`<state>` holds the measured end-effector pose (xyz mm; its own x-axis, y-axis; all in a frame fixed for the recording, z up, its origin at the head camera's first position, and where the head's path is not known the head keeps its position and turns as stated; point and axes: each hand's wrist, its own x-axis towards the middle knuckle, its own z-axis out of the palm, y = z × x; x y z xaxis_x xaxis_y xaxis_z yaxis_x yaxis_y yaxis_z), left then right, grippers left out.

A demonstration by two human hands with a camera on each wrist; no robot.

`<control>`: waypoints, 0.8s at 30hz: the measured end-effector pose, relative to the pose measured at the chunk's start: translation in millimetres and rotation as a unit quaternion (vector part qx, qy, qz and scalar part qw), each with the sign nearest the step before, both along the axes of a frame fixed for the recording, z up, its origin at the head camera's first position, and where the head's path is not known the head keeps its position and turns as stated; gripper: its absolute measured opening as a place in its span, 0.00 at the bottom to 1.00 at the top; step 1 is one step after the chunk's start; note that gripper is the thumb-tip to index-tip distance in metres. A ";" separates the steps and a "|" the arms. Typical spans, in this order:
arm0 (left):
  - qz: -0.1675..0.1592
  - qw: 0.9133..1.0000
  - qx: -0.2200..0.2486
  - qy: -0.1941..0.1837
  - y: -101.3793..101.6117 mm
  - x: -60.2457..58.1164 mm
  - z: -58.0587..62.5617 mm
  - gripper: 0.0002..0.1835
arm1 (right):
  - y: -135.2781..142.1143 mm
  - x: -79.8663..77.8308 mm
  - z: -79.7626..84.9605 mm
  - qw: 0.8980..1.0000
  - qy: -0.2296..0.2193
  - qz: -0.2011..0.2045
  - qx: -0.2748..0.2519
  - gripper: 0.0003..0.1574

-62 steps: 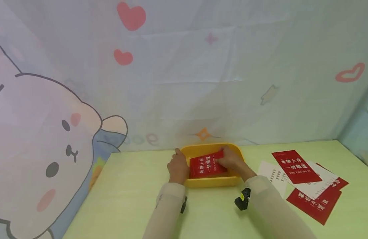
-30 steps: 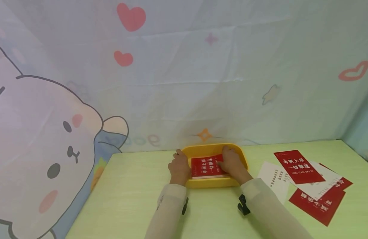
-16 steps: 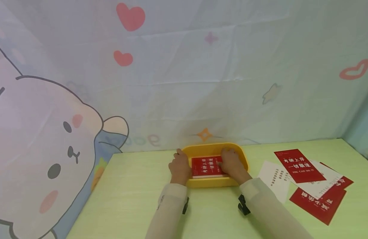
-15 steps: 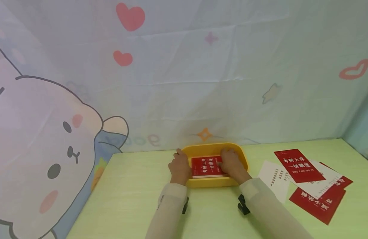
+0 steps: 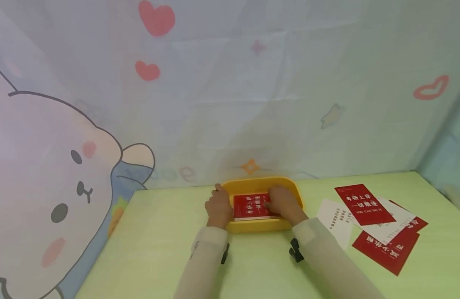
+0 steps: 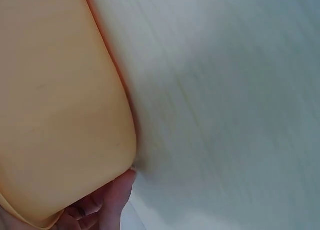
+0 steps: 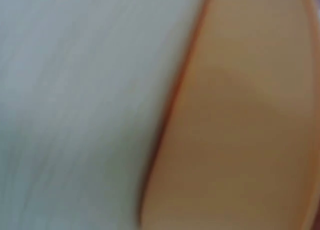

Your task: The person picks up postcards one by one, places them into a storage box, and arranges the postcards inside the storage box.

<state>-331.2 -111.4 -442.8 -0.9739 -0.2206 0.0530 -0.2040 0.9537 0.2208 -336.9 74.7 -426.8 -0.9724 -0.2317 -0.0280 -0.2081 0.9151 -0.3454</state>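
Note:
In the head view a shallow yellow plastic tray (image 5: 260, 226) stands near the table's back edge. My left hand (image 5: 219, 209) grips its left end; the left wrist view shows curled fingers (image 6: 116, 196) beneath the tray's corner. Inside lies a stack of red cards (image 5: 248, 206) with white lettering, pale edges showing along the front. My right hand (image 5: 284, 202) reaches into the tray's right end and holds the stack's right edge, thumb lying over the top card. Its other fingertips are hidden. The blurred right wrist view shows only the tray's outer wall (image 7: 240, 120) and the table.
To the right, loose cards lie fanned and overlapping: a red card (image 5: 364, 204) on top, a white card (image 5: 336, 222) to its left, another red card (image 5: 388, 251) nearer the front. A printed cloth (image 5: 230, 104) hangs right behind the pale green table (image 5: 159, 249).
The top red card, slanted and raised in my right hand two seconds ago, now lies level on the stack. My right fingers look more curled. The head view has shifted slightly.

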 end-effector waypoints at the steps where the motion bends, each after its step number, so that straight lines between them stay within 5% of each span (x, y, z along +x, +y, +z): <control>1: -0.001 1.000 -0.001 0.003 -0.4 -1.3 1.1 0.32 | 0.4 -0.5 2.7 1.000 -0.002 0.003 0.002 0.17; 12: -0.001 1.000 0.009 -0.009 0.1 3.0 8.4 0.36 | 23.1 -3.1 15.4 0.998 0.008 0.023 -0.058 0.24; 24: -0.002 1.000 0.009 -0.005 3.4 3.1 6.8 0.35 | 74.1 -4.7 31.0 0.976 0.138 0.023 -0.167 0.16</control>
<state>-328.1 -107.9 -435.9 -0.9754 -0.2169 0.0391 -0.2019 0.9505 0.2361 -341.6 148.7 -395.8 -0.9200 -0.2276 0.3190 -0.3748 0.7486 -0.5469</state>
